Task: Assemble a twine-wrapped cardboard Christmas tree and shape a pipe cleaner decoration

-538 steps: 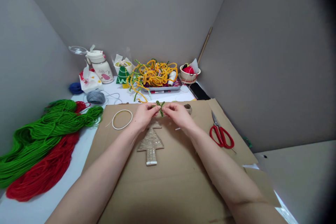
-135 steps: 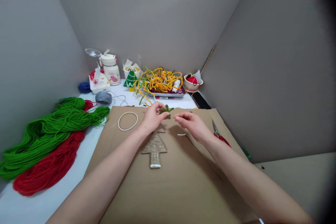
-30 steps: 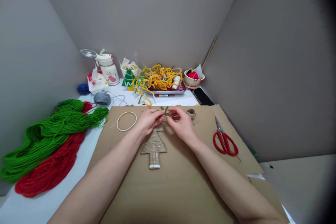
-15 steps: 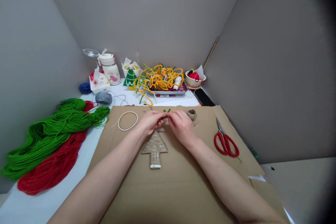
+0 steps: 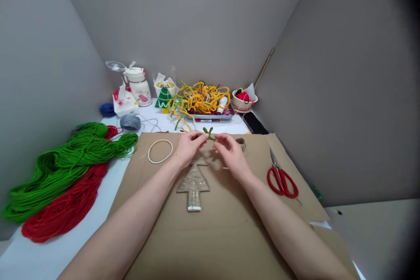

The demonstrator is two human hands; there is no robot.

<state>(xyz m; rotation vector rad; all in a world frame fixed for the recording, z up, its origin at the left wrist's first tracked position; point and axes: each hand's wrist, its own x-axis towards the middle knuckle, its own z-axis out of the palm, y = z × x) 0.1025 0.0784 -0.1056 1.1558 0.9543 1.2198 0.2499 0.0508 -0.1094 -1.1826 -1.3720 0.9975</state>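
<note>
Over the top of a twine-wrapped cardboard tree (image 5: 193, 179), my left hand (image 5: 189, 146) pinches a small green fuzzy piece (image 5: 208, 132), like bent pipe cleaner, with several short arms sticking up and out. My right hand (image 5: 231, 153) has its thumb and curled fingers at the right end of that piece. The tree lies flat on the brown cardboard sheet (image 5: 210, 245), its trunk toward me with a white strip at the bottom. My left hand partly covers its upper tip. A roll of brown twine (image 5: 242, 143) sits just behind my right hand, partly hidden.
Red-handled scissors (image 5: 282, 180) lie right; a white ring of tape (image 5: 160, 152) lies left. Green yarn (image 5: 75, 151) and red yarn (image 5: 68, 203) spread along the left. At the back stand a bottle (image 5: 138, 87), a tray (image 5: 213, 117) of yellow strands and a bowl (image 5: 244, 101).
My hands have moved slightly apart, the right one shifting a little to the right. More of the green piece and of the tree's upper part now shows between them.
</note>
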